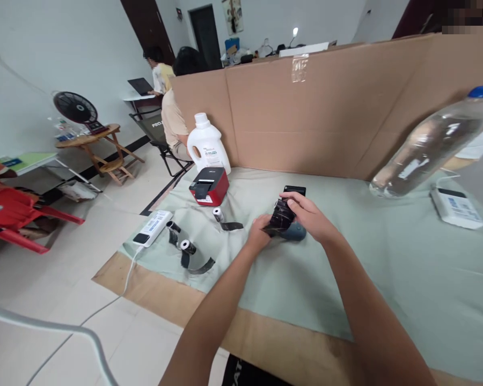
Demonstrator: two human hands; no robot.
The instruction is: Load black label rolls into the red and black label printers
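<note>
Above the cloth-covered table, my right hand (310, 215) is closed around a black ribbon roll (282, 214). My left hand (259, 234) grips the loose end of the same black strip, on the roll's left side. Partly hidden beneath them lies a dark blue-grey rounded object (294, 232). Just behind my right fingers, the edge of a black item (295, 190) shows. To the left, one small roll (218, 215) has its dark strip trailing on the cloth. Two more black rolls, a nearer one (188, 247) and a farther one (173, 227), lie beyond it with strips unwound.
A red and black printer (210, 186) stands before a white jug (209, 145). A cardboard screen (298, 118) bounds the back. White power strips sit left (153, 228) and right (456, 208). A large bottle (430, 145) leans at right. Other people sit beyond the screen.
</note>
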